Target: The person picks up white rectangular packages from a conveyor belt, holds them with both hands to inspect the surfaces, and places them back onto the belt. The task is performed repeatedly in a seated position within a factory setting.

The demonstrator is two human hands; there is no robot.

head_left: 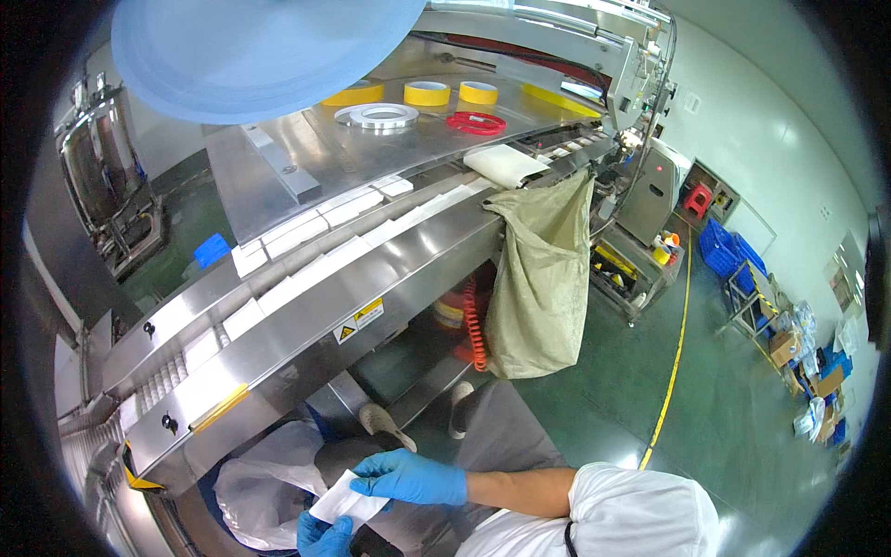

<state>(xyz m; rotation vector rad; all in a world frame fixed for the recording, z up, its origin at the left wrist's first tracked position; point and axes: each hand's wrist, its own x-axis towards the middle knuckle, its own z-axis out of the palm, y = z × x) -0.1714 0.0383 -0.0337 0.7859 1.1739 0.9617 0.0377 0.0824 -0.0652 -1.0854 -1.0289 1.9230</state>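
Both my hands wear blue gloves and are low in the view, close to my body. My right hand (408,477) pinches the upper right edge of a flat white packet (347,501). At the packet's lower left corner, my left hand (323,536) grips it too, partly cut off by the lower edge. Beyond them a steel conveyor (306,325) runs from lower left to upper right. Along its channel lies a line of white packets (320,271), and more white packets (325,215) are stacked on the ledge behind.
A clear plastic bag (269,487) lines a bin left of my hands. An olive cloth bag (540,288) hangs from the conveyor's side, near a red coiled hose (474,325). Yellow tape rolls (427,94) and a red ring (476,123) lie on the machine top under a large blue roll (260,56).
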